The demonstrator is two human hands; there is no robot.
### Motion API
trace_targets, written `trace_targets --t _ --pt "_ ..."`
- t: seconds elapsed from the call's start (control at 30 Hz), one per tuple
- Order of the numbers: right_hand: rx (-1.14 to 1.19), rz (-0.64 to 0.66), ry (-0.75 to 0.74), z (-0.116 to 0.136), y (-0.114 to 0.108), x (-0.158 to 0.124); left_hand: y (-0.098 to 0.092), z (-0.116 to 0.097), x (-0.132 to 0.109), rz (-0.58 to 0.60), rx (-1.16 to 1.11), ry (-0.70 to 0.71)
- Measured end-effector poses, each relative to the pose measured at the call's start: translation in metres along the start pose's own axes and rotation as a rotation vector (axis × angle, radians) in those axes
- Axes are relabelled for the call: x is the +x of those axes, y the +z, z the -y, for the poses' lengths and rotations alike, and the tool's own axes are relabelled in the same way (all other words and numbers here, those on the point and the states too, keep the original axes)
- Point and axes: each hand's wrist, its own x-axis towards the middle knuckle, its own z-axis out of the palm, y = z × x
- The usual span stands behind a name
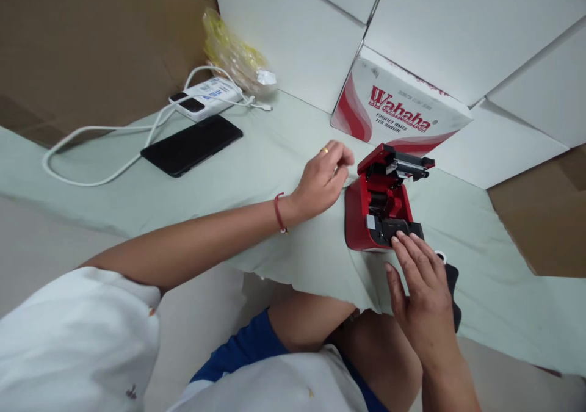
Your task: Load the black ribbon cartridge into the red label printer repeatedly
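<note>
A small red device point(359, 213) with a black inside stands on the pale green cloth point(284, 155), its hinged lid point(379, 155) raised. My left hand point(323, 180) rests just left of it, fingers curled together near the lid, a ring on one finger and a red string at the wrist. Whether those fingers pinch anything I cannot make out. My right hand point(419, 284) lies in front of the device with fingers stretched out, their tips touching the black part point(396, 227) at its open front. A dark object point(453, 290) lies partly hidden under that hand.
A black phone point(192, 144) lies flat at the left, beside a white power bank point(204, 97) with a looping white cable point(91, 155). A crumpled yellow plastic bag point(233, 52) sits behind. A red-and-white Wahaha box point(398, 110) and plain white boxes point(458, 27) wall the back. Cardboard point(91, 39) stands at left.
</note>
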Motion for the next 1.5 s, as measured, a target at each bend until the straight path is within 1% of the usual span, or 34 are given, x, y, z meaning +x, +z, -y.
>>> trace_targets --t 0.03,0.07,0.13,0.2,0.23,0.33,0.4,0.47,0.5,0.57,0.63,0.7,0.77,0.87,0.93,1.03,1.07,1.13,1.2,1.27,1.37,1.5 --pt "-0.007 0.000 0.010 0.000 0.001 -0.001 0.000 -0.003 0.013 -0.007 -0.009 0.000" --pt "-0.010 0.002 0.016 0.001 0.001 -0.002 0.001 -0.006 0.025 0.018 -0.045 -0.005" --pt "-0.008 0.002 0.021 0.001 0.002 -0.002 0.005 -0.011 0.046 0.136 -0.145 -0.036" --pt "-0.005 0.000 0.025 0.002 0.002 -0.002 0.009 -0.016 0.055 0.250 -0.222 -0.058" --pt "-0.001 0.000 0.031 0.003 0.002 -0.002 0.010 -0.019 0.054 0.281 -0.239 -0.058" --pt "0.007 0.011 0.064 0.006 0.000 -0.001 0.011 -0.028 0.036 0.294 -0.239 -0.016" --pt "-0.001 0.015 0.086 0.009 -0.001 0.000 0.010 -0.032 0.016 0.313 -0.213 0.011" --pt "0.001 0.025 0.095 0.011 -0.002 0.000 0.011 -0.031 -0.004 0.330 -0.166 0.060" --pt "0.009 0.032 0.095 0.012 -0.003 0.000 0.013 -0.029 -0.014 0.334 -0.132 0.106" --pt "0.028 0.052 0.091 0.014 -0.003 0.000 0.017 -0.022 -0.029 0.339 -0.039 0.253" --pt "0.031 0.065 0.096 0.015 -0.003 0.001 0.022 -0.015 -0.038 0.312 0.054 0.385" --pt "0.019 0.074 0.104 0.016 -0.002 0.002 0.026 -0.011 -0.039 0.297 0.121 0.441" --pt "0.002 0.080 0.105 0.016 -0.002 0.004 0.028 -0.011 -0.035 0.311 0.134 0.425" --pt "0.002 0.062 0.099 0.016 -0.004 0.006 0.024 -0.014 -0.027 0.321 0.061 0.391" --pt "0.019 0.038 0.102 0.016 -0.006 0.006 0.018 -0.017 -0.025 0.280 0.030 0.420" --pt "0.031 0.009 0.088 0.016 -0.008 0.004 0.009 -0.019 -0.028 0.207 0.060 0.515" --pt "0.028 0.006 0.082 0.015 -0.008 0.003 0.006 -0.019 -0.029 0.207 0.075 0.545" --pt "0.024 0.003 0.073 0.015 -0.008 0.002 0.004 -0.017 -0.032 0.243 0.097 0.588" --pt "0.026 0.005 0.073 0.014 -0.008 0.002 0.005 -0.015 -0.034 0.291 0.117 0.624" --pt "0.031 0.006 0.073 0.014 -0.008 0.003 0.007 -0.014 -0.036 0.301 0.142 0.651" --pt "0.041 0.016 0.077 0.015 -0.008 0.003 0.008 -0.017 -0.037 0.269 0.221 0.661" --pt "0.037 0.019 0.070 0.014 -0.008 0.003 0.008 -0.027 -0.043 0.258 0.408 0.646"
